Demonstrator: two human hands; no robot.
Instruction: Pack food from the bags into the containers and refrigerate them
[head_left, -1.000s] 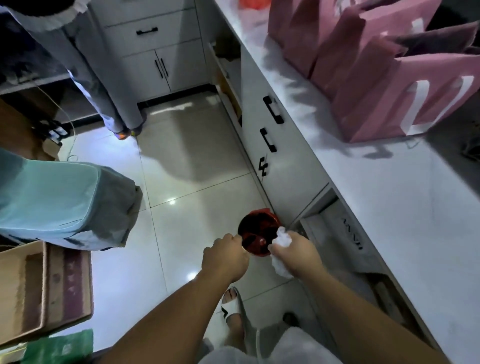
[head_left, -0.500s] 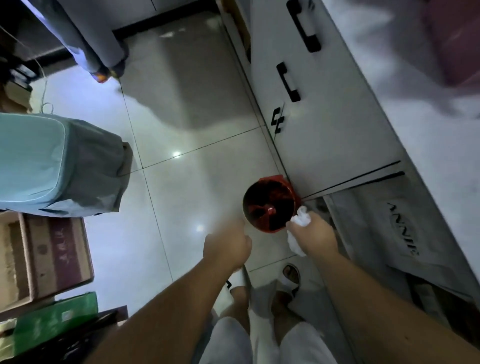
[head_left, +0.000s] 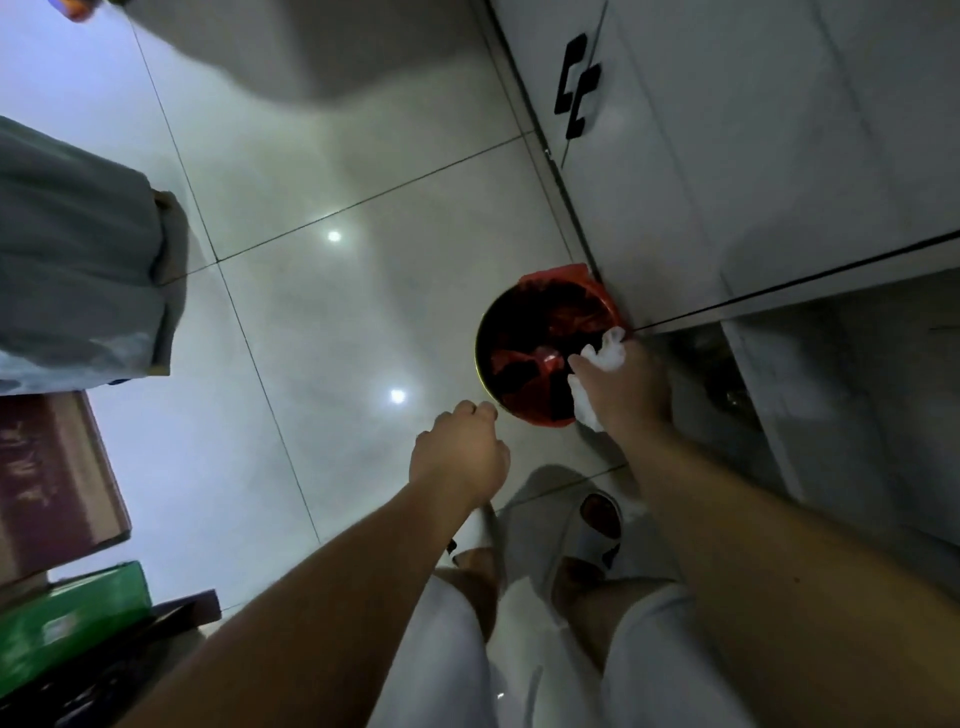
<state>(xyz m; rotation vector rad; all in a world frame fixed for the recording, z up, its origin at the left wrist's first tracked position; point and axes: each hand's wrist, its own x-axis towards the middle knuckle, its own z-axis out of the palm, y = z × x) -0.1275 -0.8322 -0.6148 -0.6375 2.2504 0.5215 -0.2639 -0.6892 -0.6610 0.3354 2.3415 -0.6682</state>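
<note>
A round bin with a red plastic liner (head_left: 540, 343) stands on the tiled floor against the white cabinet. My right hand (head_left: 626, 387) hovers over the bin's right rim, shut on a crumpled white wrapper (head_left: 605, 356) that sticks out above and below the fist. My left hand (head_left: 460, 457) is a loose fist with nothing visible in it, held just left of and nearer than the bin. No food bags or containers are in view.
White cabinet doors with black handles (head_left: 576, 85) run along the right. A grey-blue covered bulk (head_left: 83, 265) sits at the left, with a brown carton (head_left: 52, 483) and a green box (head_left: 67, 618) below it. My feet in slippers (head_left: 592, 530) stand beneath the hands.
The view has tilted down and closer to the bin; the countertop and pink bags have left the frame. My right hand has moved over the bin's rim with the wrapper.
</note>
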